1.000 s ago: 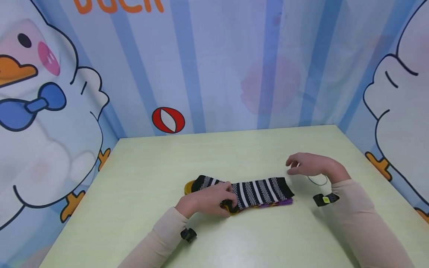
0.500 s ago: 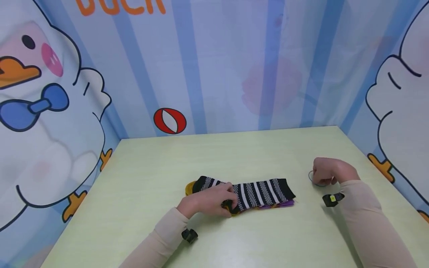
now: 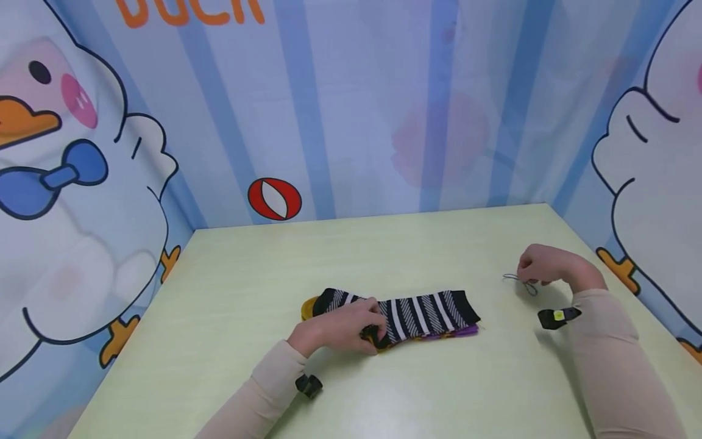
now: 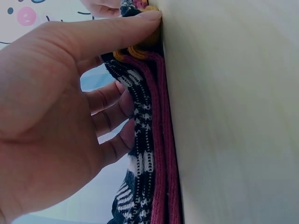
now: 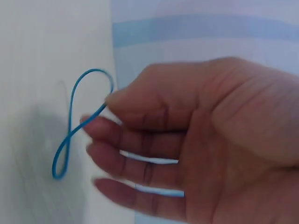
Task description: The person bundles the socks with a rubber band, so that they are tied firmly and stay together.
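A stack of folded socks lies flat on the table, with a black-and-white striped sock (image 3: 430,314) on top. Purple cuffs (image 3: 467,331) and a mustard-yellow part (image 3: 308,308) show from beneath. My left hand (image 3: 342,327) grips the stack near its middle; in the left wrist view the thumb lies along the near edge and the fingers reach over the striped sock (image 4: 141,116). Off to the right of the socks, my right hand (image 3: 554,267) pinches a thin blue elastic band (image 5: 69,136) between thumb and forefinger. The band hangs in a twisted loop, and the other fingers are loosely bent.
The pale table (image 3: 247,268) reaches back to a striped blue fabric wall (image 3: 362,122) printed with a red-and-white ball. Fabric panels with cartoon ducks stand along the left and right sides.
My right hand moved right to the elastic band, took hold of it and lifted it slightly, so the loop is now twisted. My left hand has stayed on the socks.
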